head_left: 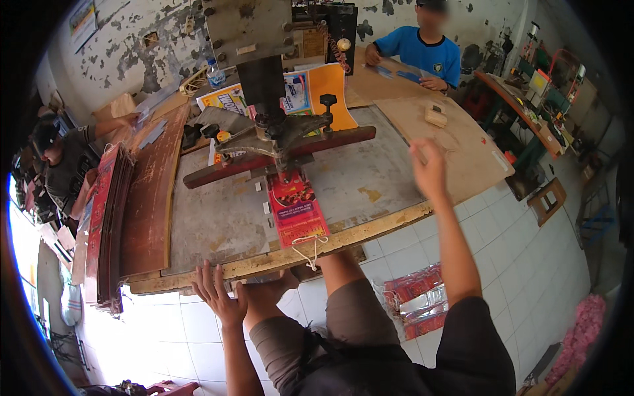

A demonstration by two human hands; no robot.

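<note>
A flat red and purple printed piece [300,212] with a white cord loop [310,247] lies under the head of a press [264,129], its near end reaching the table's front edge. The loop hangs over that edge. My left hand [221,294] is at the front edge, left of the piece, with fingers spread and nothing in them. Over the right part of the table, my right hand [429,168] is raised with its fingers curled in. Whatever it may hold is too small to make out. Neither hand touches the printed piece.
A stack of red printed pieces [105,218] leans at the left edge. A small wooden block [436,116] sits at the right. Plastic-wrapped red packs [419,300] lie on the tiled floor. Co-workers in blue [422,56] and black [66,158] handle items across the table.
</note>
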